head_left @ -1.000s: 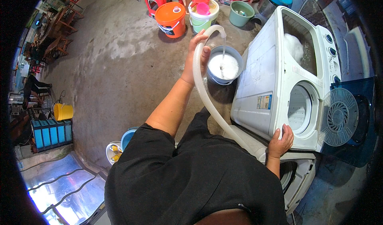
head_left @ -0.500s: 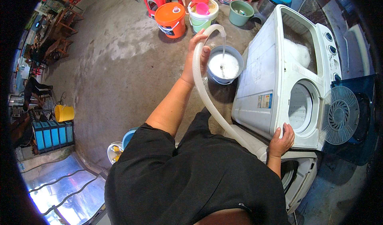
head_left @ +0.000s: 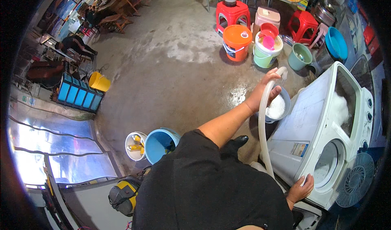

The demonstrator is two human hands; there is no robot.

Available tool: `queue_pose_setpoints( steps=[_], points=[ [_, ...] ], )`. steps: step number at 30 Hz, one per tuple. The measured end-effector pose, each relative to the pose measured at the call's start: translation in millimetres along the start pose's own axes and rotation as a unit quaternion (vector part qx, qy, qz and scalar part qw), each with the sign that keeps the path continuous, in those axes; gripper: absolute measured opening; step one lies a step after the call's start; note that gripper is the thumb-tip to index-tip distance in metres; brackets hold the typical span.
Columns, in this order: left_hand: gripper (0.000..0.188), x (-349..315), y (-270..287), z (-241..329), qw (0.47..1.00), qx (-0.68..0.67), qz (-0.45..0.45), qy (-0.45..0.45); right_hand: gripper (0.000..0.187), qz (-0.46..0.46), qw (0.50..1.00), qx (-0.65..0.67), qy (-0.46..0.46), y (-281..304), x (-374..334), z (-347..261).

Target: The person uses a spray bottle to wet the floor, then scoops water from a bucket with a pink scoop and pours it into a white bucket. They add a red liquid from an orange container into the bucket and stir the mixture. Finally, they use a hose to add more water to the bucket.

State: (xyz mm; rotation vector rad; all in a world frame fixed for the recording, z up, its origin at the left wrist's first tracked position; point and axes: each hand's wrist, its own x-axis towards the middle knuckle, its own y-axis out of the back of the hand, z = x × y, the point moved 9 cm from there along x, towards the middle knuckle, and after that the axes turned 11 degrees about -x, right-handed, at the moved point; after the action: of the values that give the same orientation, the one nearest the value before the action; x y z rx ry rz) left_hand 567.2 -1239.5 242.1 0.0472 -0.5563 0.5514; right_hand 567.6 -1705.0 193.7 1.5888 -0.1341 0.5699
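Note:
My left hand is closed round the upper part of a pale, flexible drain hose. The hose bends over at its top, and its open end is above a grey bucket holding white suds. My hand and the hose hide part of that bucket. Whether water runs from the end cannot be made out. A white twin-tub washing machine stands to the right. My right hand rests on its near corner, beside the round spin tub, fingers stretched out and holding nothing.
Past the bucket stand an orange lidded bucket, a pale green bucket and a green tub. Near my left side are a blue bucket and a white pail. Wet patches mark the concrete floor.
My view has swung left, so the washer and buckets sit further right. The water stream seen earlier from the hose end is no longer distinct. Both hands keep their places on hose and washer.

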Motion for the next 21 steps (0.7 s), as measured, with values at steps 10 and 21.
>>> queue_pose_setpoints(
  steps=[10,21],
  points=[
    [0.047,-5.7,7.9,10.1,1.000,-0.016,0.014,-0.012,0.032,0.011,1.000,0.002,0.020,3.8,0.0,-2.4],
    [0.048,-0.9,2.7,6.1,1.000,-0.005,-0.013,0.002,0.031,0.010,1.000,0.006,-0.007,6.7,2.3,-3.1]
  ],
)
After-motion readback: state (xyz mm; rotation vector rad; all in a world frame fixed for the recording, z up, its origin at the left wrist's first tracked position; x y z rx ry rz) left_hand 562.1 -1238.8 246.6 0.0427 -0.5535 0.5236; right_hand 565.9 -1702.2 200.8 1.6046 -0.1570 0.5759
